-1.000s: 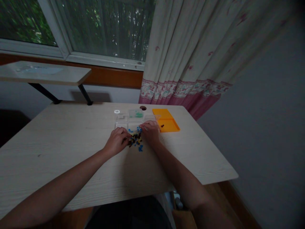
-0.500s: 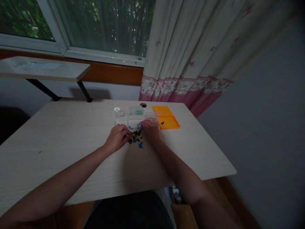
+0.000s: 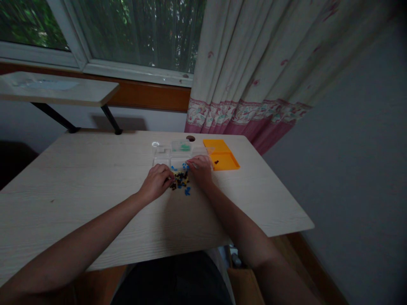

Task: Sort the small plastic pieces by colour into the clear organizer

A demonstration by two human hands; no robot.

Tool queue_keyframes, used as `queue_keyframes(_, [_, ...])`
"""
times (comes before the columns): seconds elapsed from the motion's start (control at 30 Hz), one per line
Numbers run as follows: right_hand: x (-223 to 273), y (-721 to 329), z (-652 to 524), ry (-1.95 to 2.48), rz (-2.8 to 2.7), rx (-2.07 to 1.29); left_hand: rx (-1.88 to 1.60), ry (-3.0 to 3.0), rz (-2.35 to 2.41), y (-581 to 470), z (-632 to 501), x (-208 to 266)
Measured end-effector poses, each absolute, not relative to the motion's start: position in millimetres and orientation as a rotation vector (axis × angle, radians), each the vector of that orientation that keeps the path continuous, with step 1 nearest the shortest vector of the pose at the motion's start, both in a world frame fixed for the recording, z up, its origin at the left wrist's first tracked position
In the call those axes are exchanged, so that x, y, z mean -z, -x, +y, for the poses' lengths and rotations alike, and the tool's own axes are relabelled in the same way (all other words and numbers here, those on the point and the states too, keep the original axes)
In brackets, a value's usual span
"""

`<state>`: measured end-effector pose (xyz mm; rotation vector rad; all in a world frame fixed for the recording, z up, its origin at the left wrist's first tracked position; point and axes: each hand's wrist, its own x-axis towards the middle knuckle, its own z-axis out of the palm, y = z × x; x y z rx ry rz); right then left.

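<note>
A pile of small black, blue and yellow pieces (image 3: 181,180) lies on the table between my hands. My left hand (image 3: 157,181) is at the pile's left edge, fingers curled together at the pieces; what they pinch is too small to make out. Behind the pile sits a clear plastic compartment box (image 3: 162,161), with green pieces (image 3: 185,147) in a back compartment and blue pieces (image 3: 184,165) towards its front. Over the front right of the box is my right hand (image 3: 201,168), its fingertips pinched beside the blue pieces. Anything between those fingertips is hidden.
Right of the box lies an orange tray (image 3: 229,161) with a small dark piece (image 3: 216,162) in it. A hole (image 3: 190,138) pierces the pale wooden table (image 3: 104,178) near its back edge. At the back left stands a raised shelf (image 3: 92,94) on black legs.
The left fingertips have shifted slightly at the pile's edge. My right hand stays over the box with hardly any movement. The whole view has shifted a little.
</note>
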<state>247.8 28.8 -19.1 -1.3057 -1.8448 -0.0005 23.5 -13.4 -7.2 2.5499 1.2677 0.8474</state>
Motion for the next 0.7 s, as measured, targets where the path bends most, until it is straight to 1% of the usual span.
queue_keyframes(0.3, [16,-247,27,1.339,-1.833,-0.026,-1.083,-2.321,1.222,-19,-5,14])
queue_keyframes(0.7, [15,-248,28,1.347,-1.859,-0.018,-1.168,-2.130,1.242,-19,-1,17])
